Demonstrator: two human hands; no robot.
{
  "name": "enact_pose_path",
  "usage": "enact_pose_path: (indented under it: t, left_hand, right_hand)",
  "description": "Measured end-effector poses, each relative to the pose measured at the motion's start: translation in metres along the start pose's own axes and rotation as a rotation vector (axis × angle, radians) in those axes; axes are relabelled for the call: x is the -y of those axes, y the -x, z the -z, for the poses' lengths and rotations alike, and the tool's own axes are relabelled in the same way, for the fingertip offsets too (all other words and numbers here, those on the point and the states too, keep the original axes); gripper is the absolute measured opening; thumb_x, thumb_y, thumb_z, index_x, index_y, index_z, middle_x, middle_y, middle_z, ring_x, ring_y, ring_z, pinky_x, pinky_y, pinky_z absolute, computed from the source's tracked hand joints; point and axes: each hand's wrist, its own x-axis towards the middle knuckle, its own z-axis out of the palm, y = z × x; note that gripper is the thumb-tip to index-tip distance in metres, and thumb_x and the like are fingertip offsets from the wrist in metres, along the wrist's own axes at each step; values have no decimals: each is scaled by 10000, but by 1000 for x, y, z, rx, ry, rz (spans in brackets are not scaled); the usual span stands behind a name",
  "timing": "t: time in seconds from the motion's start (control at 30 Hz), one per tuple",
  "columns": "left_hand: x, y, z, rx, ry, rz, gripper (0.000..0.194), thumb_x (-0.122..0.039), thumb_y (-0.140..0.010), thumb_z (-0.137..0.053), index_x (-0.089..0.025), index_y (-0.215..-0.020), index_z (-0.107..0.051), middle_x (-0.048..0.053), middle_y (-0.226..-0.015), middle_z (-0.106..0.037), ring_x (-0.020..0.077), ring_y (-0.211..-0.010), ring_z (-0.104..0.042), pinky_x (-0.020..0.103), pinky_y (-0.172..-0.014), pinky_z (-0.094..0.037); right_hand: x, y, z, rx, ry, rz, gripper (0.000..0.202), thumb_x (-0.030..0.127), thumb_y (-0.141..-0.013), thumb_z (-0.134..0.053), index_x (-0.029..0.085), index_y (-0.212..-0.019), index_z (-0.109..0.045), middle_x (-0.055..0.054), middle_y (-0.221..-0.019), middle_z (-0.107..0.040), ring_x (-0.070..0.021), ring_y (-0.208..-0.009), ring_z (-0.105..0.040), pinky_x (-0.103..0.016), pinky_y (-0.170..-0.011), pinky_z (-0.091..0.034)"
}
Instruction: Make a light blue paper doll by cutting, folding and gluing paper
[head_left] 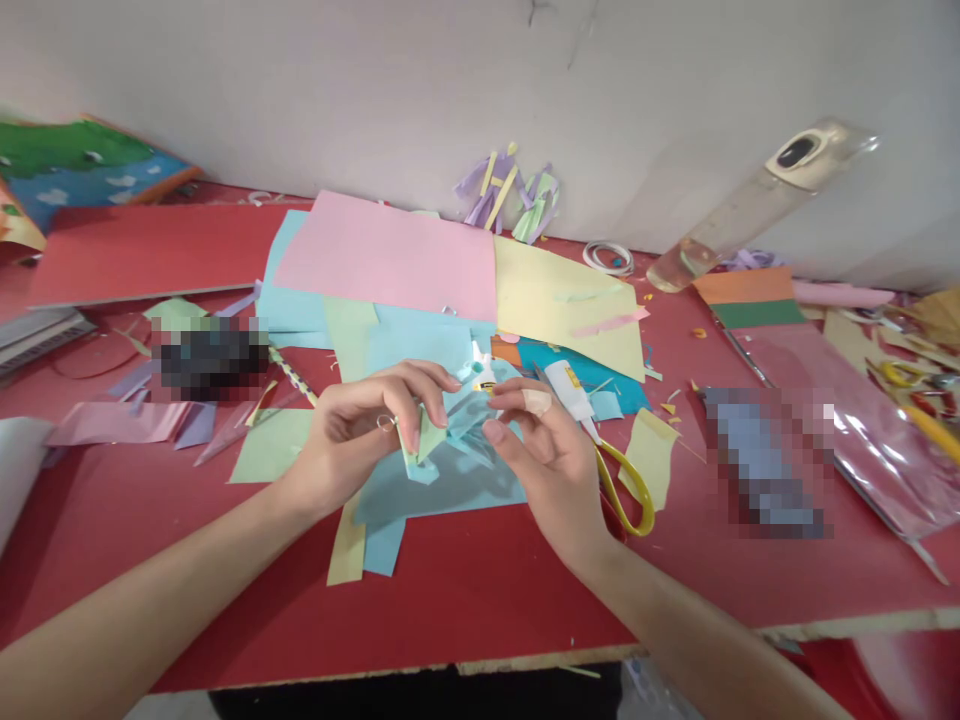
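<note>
Above the middle of the table, my left hand (375, 415) is closed on a small paper figure (433, 435) made of pale green and light blue paper. Blue, fringe-like strips spread from the figure toward the right. My right hand (551, 440), with a strip of tape round one finger, is at the fringe's edge. Its thumb and index finger are parted; whether they touch the strips I cannot tell. Beneath both hands lie light blue sheets (450, 500). A white glue bottle (570, 392) and yellow-handled scissors (637, 500) lie beside my right hand.
Pink paper (397, 255) and yellow paper (562, 300) lie behind my hands. Two paper-strip figures (487, 190) lean at the wall. A clear bottle (735, 225) stands tilted in view at right. Two blurred objects flank the work area on the red table (487, 600).
</note>
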Motion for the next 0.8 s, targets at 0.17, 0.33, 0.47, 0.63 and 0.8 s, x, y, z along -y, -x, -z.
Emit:
enact_pose_path:
  t: [0.17,0.33,0.47,0.63,0.8]
  left_hand:
    - [0,1,2,24,-78,-37,272,-269,-909,-624,-244,-638,-632,67,-904,-645,265,-1097,-568,561,-1070,-402]
    - [-4,3,4,54,-109,69,311,-153,-895,-589,-239,-599,-621,75,-1021,-618,260,-1163,-544,526,-1016,-469]
    - [-3,2,5,50,-127,80,300,-106,-869,-591,-237,-604,-641,66,-1088,-619,244,-1219,-519,487,-1048,-463]
    - [1,0,6,77,-125,68,309,-62,-878,-555,-231,-634,-645,50,-1171,-585,221,-1175,-547,460,-1019,-487]
    - [5,0,6,97,-131,77,313,-83,-915,-527,-201,-650,-642,68,-1132,-589,213,-1145,-554,386,-943,-511]
  right_hand:
    - [1,-2,0,6,-96,-73,98,313,-866,-669,273,-955,-658,-39,-1125,-618,-199,-1126,-589,-313,-873,-538]
    - [-4,0,2,71,-161,-203,219,365,-844,-706,302,-1049,-659,-14,-1018,-662,-160,-910,-633,-276,-745,-547]
    - [-5,-2,3,85,-267,-296,250,356,-804,-744,295,-1029,-655,-6,-1026,-648,-156,-894,-627,-274,-732,-546]
    - [-2,-6,3,122,-359,-392,252,322,-764,-776,286,-987,-665,-1,-1036,-651,-148,-889,-637,-262,-708,-560]
    - [-7,-2,2,173,-379,-358,303,277,-738,-807,268,-1011,-678,-4,-975,-676,-178,-901,-656,-340,-775,-614]
